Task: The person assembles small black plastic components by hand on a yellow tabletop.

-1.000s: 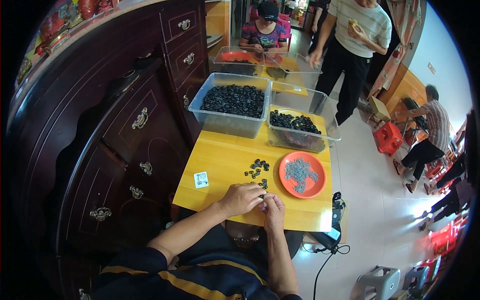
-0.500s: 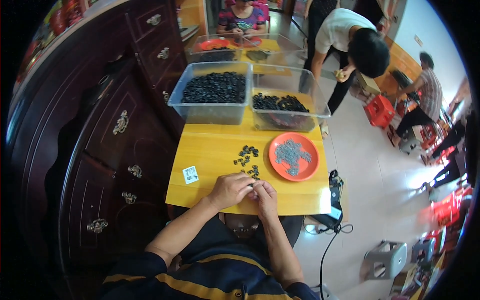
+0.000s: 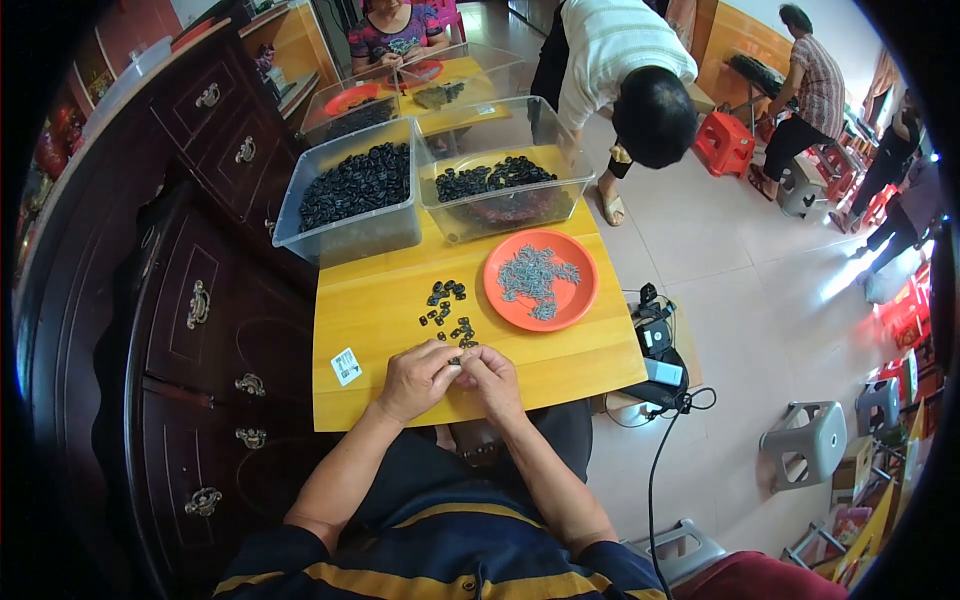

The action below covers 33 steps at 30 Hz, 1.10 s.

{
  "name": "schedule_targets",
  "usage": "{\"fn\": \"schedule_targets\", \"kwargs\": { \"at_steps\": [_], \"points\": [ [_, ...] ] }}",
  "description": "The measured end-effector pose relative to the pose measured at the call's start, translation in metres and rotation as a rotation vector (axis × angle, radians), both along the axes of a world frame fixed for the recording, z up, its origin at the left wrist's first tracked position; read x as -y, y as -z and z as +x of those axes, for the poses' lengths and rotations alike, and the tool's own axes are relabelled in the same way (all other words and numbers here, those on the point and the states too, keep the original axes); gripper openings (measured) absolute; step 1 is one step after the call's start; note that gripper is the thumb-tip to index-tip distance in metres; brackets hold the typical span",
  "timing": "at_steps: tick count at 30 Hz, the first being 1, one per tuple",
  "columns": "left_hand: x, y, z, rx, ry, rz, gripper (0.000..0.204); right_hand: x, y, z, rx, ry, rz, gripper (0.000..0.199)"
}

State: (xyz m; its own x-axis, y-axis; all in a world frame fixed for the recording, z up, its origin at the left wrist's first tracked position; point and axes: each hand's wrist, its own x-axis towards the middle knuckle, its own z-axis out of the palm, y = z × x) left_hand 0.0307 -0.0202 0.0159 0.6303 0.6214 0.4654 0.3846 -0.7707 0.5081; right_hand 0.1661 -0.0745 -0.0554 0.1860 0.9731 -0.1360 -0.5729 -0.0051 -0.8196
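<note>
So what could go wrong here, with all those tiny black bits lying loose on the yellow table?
The loose black pieces lie in an open scatter right above the two hands; a sweep of the left hand or right hand could push some about or onto the floor. The orange plate sits close to the table's right edge, beside where a bending person stands, so a bump might tip it off.

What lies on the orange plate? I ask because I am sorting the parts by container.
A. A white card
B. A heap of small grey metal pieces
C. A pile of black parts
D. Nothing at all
B: the orange plate holds a heap of small grey metal pieces, while the black parts lie loose on the yellow table beside it.
</note>
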Motion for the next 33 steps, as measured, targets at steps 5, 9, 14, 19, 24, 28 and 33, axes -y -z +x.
{"fn": "schedule_targets", "kwargs": {
  "at_steps": [5,9,14,19,24,28,33],
  "points": [
    [0.0009,0.0002,0.0032,-0.049,0.002,-0.015,0.021,0.0039,0.0038,0.0022,0.0,-0.015,0.008,0.013],
    [-0.0012,0.0022,0.0017,-0.064,0.025,-0.004,0.024,0.0033,0.0035,0.0004,-0.026,-0.01,-0.001,0.013],
    [0.0001,-0.0014,0.0089,-0.091,-0.003,-0.048,0.024,0.0025,0.0048,0.0047,-0.041,-0.012,0.005,0.013],
    [-0.0036,0.0016,0.0093,-0.085,0.016,-0.025,0.024,0.0005,0.0038,0.0032,-0.031,0.003,0.002,0.013],
    [-0.0035,-0.0008,0.0087,-0.058,0.025,-0.028,0.024,-0.0007,0.0081,0.0035,-0.024,-0.033,-0.009,0.014],
    [-0.0043,0.0001,0.0066,-0.058,0.029,-0.017,0.025,-0.0009,0.0087,0.0026,-0.009,-0.039,-0.011,0.014],
    [-0.0067,-0.0019,0.0041,-0.083,0.038,-0.02,0.026,0.0006,0.0056,0.0037,-0.009,-0.03,-0.021,0.015]
  ]
}}
